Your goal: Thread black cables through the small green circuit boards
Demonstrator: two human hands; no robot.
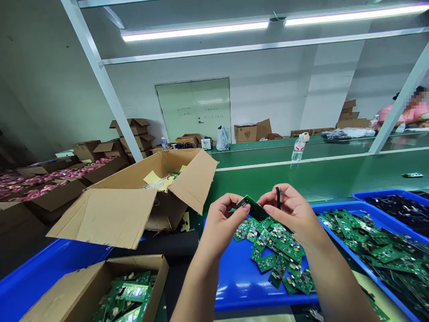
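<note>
My left hand (224,220) and my right hand (288,210) together pinch one small green circuit board (254,206) above a blue tray (238,276). A thin black piece (278,197) also stands up between my right hand's fingers. Under my hands the tray holds a heap of several loose green circuit boards (280,255).
A second blue tray (376,215) of boards lies to the right, a third (395,194) with dark parts behind it. Open cardboard boxes (140,201) stand left; one near box (87,286) holds boards. A green conveyor (301,174) carries a water bottle (298,147). A person in pink (407,112) sits far right.
</note>
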